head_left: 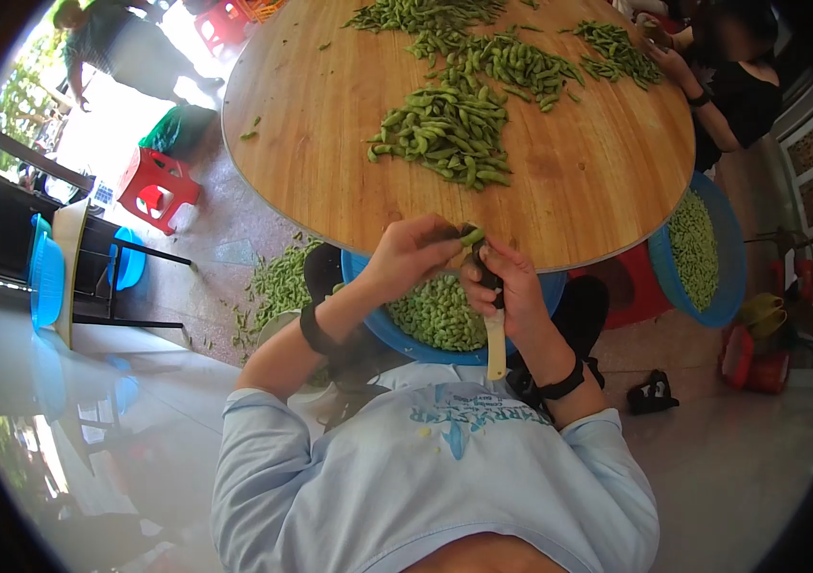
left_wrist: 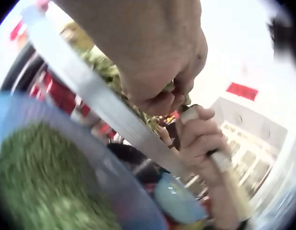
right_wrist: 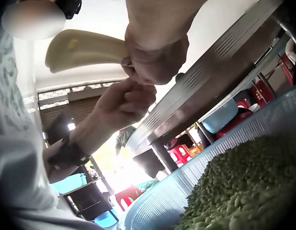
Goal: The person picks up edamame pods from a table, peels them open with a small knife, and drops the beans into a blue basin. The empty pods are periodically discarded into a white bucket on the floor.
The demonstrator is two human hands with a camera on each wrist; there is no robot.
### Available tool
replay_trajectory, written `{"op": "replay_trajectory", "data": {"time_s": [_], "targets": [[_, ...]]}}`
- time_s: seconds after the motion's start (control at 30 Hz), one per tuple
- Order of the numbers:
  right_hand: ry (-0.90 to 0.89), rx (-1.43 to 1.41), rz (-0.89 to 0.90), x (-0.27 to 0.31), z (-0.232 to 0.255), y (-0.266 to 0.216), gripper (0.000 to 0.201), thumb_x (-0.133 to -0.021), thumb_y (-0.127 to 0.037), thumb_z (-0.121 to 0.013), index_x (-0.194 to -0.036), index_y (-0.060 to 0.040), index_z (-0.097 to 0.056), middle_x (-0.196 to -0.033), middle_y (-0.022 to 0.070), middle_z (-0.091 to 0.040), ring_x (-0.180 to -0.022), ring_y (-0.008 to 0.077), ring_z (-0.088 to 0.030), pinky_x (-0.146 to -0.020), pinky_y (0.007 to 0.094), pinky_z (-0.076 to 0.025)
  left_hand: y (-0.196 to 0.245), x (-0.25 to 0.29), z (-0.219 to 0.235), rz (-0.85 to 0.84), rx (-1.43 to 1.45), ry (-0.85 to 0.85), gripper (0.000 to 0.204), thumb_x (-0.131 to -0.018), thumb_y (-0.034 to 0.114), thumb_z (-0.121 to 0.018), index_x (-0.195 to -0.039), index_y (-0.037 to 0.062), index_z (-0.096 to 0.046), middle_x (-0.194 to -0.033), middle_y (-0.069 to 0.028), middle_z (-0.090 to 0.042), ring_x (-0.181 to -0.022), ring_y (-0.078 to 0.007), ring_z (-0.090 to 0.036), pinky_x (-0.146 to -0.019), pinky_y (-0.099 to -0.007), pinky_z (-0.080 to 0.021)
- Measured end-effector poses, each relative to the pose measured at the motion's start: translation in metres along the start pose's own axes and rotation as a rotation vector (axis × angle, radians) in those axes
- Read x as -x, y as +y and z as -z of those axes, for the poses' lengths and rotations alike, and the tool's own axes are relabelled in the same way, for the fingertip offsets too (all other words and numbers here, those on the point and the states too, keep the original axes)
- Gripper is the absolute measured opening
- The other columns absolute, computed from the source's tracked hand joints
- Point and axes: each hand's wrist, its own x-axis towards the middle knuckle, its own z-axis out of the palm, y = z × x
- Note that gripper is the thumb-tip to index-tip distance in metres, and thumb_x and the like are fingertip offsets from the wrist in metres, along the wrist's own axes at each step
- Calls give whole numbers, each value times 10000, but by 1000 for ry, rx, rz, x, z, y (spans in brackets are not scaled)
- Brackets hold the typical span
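Observation:
In the head view my left hand [head_left: 418, 253] pinches a green pod [head_left: 472, 236] just past the table's near edge. Close beside it, my right hand [head_left: 512, 286] grips a tool with a dark part at the top and a cream handle [head_left: 495, 346] hanging below the fist. In the right wrist view that handle [right_wrist: 83, 50] sticks out from the right hand [right_wrist: 157, 60], and the left hand [right_wrist: 126, 101] nearly touches it. Below both hands stands a blue basket [head_left: 378, 329] of shelled beans [head_left: 437, 313]. Pod heaps [head_left: 449, 134] lie on the round table [head_left: 311, 172].
Pods [head_left: 282, 282] are scattered on the floor at the left. Another blue basket [head_left: 727, 286] of beans stands right of the table. A person [head_left: 736, 86] sits at the upper right; another stands at the upper left. Red stools [head_left: 158, 186] stand around.

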Motion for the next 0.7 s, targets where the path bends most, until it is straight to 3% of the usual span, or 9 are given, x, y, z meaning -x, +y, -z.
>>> {"op": "replay_trajectory", "data": {"time_s": [0.03,0.13,0.23,0.33,0.4,0.47,0.57,0.67,0.7], "targets": [[34,3,-2,0,1,1,181,-958,-178,-488,-1062,-42,-546,-767,68,-520,-511,93,-443,-385,196,-339,-4,-1,-2,-265,-479,88,183,-858,105,-622,-985,-16,-572,-780,-47,-575,-588,-171,-551,-504,-318,-456],[65,43,-39,1,-10,-1,190,-956,-200,-482,-1049,-42,-534,-760,64,-508,-508,96,-440,-379,204,-327,16,3,-6,-732,-1198,73,250,-800,59,-631,-1034,-14,-582,-767,-100,-577,-675,-258,-606,-597,-346,-503],[122,108,1,3,-18,3,195,-951,-194,-469,-1042,-30,-524,-750,66,-501,-493,100,-435,-378,213,-323,15,13,-8,-713,-1333,87,234,-788,74,-632,-1014,17,-605,-791,-149,-576,-716,-305,-603,-587,-355,-495],[98,218,61,3,-18,6,205,-950,-172,-464,-1072,-17,-521,-735,70,-503,-476,96,-429,-379,212,-324,14,10,-13,-760,-920,200,158,-835,118,-616,-957,17,-613,-742,-124,-576,-641,-253,-596,-535,-363,-471],[104,255,93,4,-17,7,222,-950,-159,-460,-1102,-9,-521,-723,72,-508,-462,92,-425,-379,211,-325,13,12,-13,-178,-396,140,150,-880,156,-606,-921,13,-629,-658,-62,-555,-535,-130,-525,-480,-311,-425],[34,608,213,3,-15,7,267,-948,-127,-454,-1174,4,-507,-698,78,-521,-442,81,-419,-372,215,-322,10,16,-1,-158,-301,160,165,-886,178,-610,-926,20,-638,-636,-28,-535,-523,-94,-493,-468,-283,-406],[83,598,274,3,2,1,289,-946,-111,-459,-1210,4,-492,-687,78,-529,-432,80,-424,-364,216,-325,44,35,35,-50,-26,389,163,-886,207,-620,-910,49,-655,-633,26,-527,-509,-65,-469,-451,-228,-375],[162,541,308,8,23,-11,245,-949,-118,-468,-1162,-4,-502,-685,70,-524,-440,85,-445,-365,209,-337,94,68,126,-289,-74,750,185,-885,222,-605,-864,40,-635,-640,0,-537,-518,-86,-487,-459,-226,-380],[175,529,330,12,23,-15,223,-949,-118,-469,-1137,-6,-509,-688,67,-525,-443,83,-449,-364,208,-339,100,84,183,-542,-146,739,169,-881,197,-591,-836,37,-624,-639,-3,-531,-516,-94,-488,-448,-244,-380]]}}
